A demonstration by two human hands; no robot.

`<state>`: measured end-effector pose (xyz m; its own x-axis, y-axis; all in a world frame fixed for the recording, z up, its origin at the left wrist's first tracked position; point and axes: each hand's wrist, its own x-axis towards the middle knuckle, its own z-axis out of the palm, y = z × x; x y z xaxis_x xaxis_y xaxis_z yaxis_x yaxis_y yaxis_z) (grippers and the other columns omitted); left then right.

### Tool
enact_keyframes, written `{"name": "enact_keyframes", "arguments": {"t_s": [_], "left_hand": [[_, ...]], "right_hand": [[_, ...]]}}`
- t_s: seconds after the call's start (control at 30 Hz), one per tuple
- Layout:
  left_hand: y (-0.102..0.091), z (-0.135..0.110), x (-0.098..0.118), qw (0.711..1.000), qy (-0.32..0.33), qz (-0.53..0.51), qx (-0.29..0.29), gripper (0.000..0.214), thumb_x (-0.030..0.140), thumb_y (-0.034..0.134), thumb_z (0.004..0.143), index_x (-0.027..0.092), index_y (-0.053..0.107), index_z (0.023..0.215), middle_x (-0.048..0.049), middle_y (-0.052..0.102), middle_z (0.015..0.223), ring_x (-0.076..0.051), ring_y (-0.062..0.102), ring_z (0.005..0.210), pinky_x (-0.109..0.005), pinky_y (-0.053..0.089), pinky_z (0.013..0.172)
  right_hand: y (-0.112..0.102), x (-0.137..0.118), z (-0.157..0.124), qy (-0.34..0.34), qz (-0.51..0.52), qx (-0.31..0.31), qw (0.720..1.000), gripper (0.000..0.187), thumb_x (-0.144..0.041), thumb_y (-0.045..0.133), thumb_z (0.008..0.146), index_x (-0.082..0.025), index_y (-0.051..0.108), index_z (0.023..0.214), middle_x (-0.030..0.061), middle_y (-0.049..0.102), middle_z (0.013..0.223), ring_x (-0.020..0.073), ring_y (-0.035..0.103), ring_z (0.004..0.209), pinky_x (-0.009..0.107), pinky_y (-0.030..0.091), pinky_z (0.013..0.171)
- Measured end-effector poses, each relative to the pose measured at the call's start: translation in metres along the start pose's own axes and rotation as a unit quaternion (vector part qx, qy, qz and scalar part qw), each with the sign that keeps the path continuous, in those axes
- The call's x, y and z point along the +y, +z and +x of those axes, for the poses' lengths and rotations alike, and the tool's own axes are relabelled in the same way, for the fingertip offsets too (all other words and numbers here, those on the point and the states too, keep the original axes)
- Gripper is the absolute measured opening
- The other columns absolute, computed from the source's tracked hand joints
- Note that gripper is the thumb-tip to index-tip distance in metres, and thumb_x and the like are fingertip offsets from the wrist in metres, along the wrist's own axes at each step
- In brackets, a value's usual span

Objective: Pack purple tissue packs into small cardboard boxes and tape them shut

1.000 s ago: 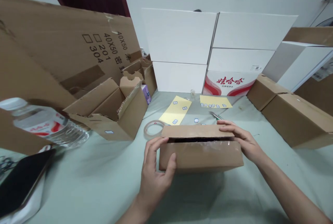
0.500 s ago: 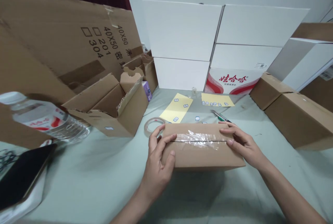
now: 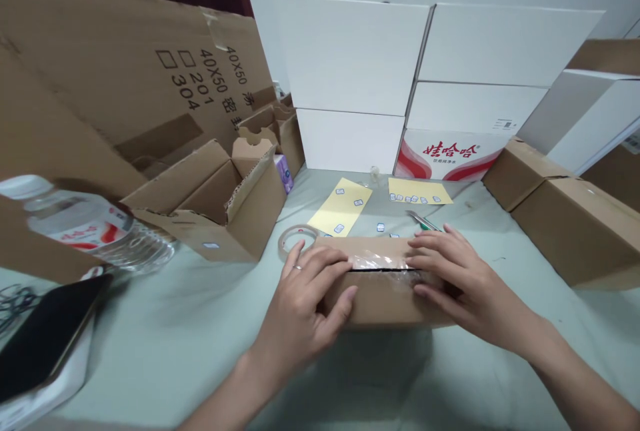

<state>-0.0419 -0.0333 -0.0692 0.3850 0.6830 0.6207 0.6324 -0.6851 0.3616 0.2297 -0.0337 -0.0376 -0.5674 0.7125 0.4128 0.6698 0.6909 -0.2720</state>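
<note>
A brown cardboard box (image 3: 385,307) lies before me, with clear tape (image 3: 375,261) across the seam on its top. A dark gap shows along that seam. My left hand (image 3: 315,294) grips the box's left end, its fingers reaching over the top to the tape and its thumb lower on the near flap. At the right end, my right hand (image 3: 460,281) holds the box with curled fingertips on the tape and seam. A roll of tape (image 3: 283,244) lies just beyond my left fingers. Behind the box is a green-handled cutter (image 3: 423,221).
Yellow sheets (image 3: 341,207) with small labels lie farther back. On the left are an open carton (image 3: 250,224), a water bottle (image 3: 100,227) and a black tablet-like device (image 3: 45,337). White cartons (image 3: 350,57) stand at the back, and a long brown box (image 3: 575,231) on the right.
Both hands have slid inward over the box top, closer to each other. The gap along the seam looks wider and darker, and the near flap sits slightly lower.
</note>
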Motion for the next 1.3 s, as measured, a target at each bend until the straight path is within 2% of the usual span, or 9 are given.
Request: {"name": "enact_keyframes", "arguments": {"t_s": [0.2,0.3,0.47,0.63,0.77,0.87,0.97,1.1,1.3], "left_hand": [[0.0,0.009,0.004,1.0,-0.008,-0.003,-0.014,0.018,0.015,0.055,0.09,0.016,0.065,0.105,-0.0108,0.066,0.105,-0.025,0.062,0.101,-0.049,0.05,0.095],[0.0,0.01,0.005,0.999,-0.02,-0.015,-0.027,0.018,0.014,0.055,0.089,0.018,0.067,0.101,-0.0095,0.066,0.103,-0.025,0.062,0.099,-0.046,0.052,0.093],[0.001,0.01,0.004,0.999,-0.033,-0.024,-0.028,0.018,0.015,0.053,0.088,0.02,0.07,0.093,-0.0072,0.067,0.098,-0.023,0.061,0.095,-0.047,0.051,0.094],[0.002,0.009,0.003,0.999,-0.019,-0.013,-0.022,0.017,0.016,0.054,0.089,0.019,0.071,0.092,-0.0077,0.067,0.097,-0.023,0.061,0.093,-0.045,0.052,0.09],[0.003,0.009,0.003,1.0,-0.013,-0.003,-0.02,0.018,0.015,0.053,0.089,0.017,0.071,0.091,-0.0085,0.066,0.095,-0.023,0.061,0.093,-0.047,0.052,0.09],[0.005,0.009,0.003,1.0,-0.012,-0.008,-0.001,0.021,0.015,0.052,0.09,0.018,0.072,0.091,-0.0087,0.067,0.094,-0.023,0.062,0.089,-0.046,0.053,0.087],[0.005,0.008,0.001,0.999,-0.017,-0.034,0.003,0.022,0.016,0.051,0.091,0.018,0.072,0.097,-0.009,0.068,0.097,-0.023,0.062,0.093,-0.047,0.052,0.091],[-0.002,0.004,-0.005,0.994,-0.041,-0.1,0.01,0.024,0.017,0.052,0.093,0.018,0.067,0.111,-0.0098,0.068,0.108,-0.022,0.065,0.101,-0.041,0.052,0.095],[-0.012,-0.013,-0.018,0.991,-0.047,-0.106,0.063,0.022,0.012,0.054,0.092,0.02,0.066,0.109,-0.0089,0.066,0.11,-0.022,0.062,0.109,-0.037,0.05,0.096]], "right_hand": [[0.008,-0.005,0.019,-0.039,-0.009,0.01,0.999,0.017,-0.017,0.049,0.097,-0.021,0.063,0.089,0.0058,0.067,0.085,0.02,0.06,0.08,0.046,0.05,0.084],[0.013,-0.002,0.024,-0.027,0.011,0.003,1.0,0.017,-0.017,0.05,0.096,-0.021,0.064,0.087,0.0066,0.065,0.083,0.0204,0.058,0.078,0.037,0.05,0.068],[0.012,-0.002,0.03,0.049,0.068,-0.016,0.996,0.01,-0.012,0.055,0.088,-0.021,0.057,0.083,0.002,0.063,0.077,0.0173,0.058,0.071,0.033,0.049,0.063],[0.017,0.0,0.031,0.024,0.077,-0.027,0.996,0.018,-0.013,0.052,0.092,-0.02,0.064,0.081,0.0042,0.066,0.083,0.0179,0.061,0.077,0.034,0.05,0.068],[0.023,-0.007,0.023,-0.03,-0.011,0.013,0.999,0.022,-0.015,0.049,0.094,-0.018,0.067,0.083,0.0084,0.066,0.085,0.0212,0.061,0.079,0.04,0.05,0.071],[0.022,-0.017,0.011,-0.051,-0.073,-0.008,0.996,0.022,-0.02,0.048,0.095,-0.014,0.068,0.101,0.0136,0.066,0.093,0.0261,0.06,0.083,0.045,0.052,0.072],[0.015,-0.021,0.001,-0.029,-0.069,-0.045,0.996,0.036,-0.03,0.05,0.096,-0.011,0.06,0.125,0.0183,0.064,0.111,0.0319,0.06,0.099,0.05,0.055,0.081],[0.004,-0.015,-0.004,0.038,0.042,-0.085,0.995,0.036,-0.029,0.042,0.101,-0.025,0.051,0.135,0.0123,0.054,0.135,0.0259,0.053,0.123,0.04,0.053,0.097],[0.009,-0.009,-0.007,0.05,0.034,-0.001,0.998,0.035,-0.025,0.044,0.1,-0.029,0.047,0.135,0.0089,0.051,0.135,0.0231,0.049,0.127,0.038,0.049,0.1]]}}
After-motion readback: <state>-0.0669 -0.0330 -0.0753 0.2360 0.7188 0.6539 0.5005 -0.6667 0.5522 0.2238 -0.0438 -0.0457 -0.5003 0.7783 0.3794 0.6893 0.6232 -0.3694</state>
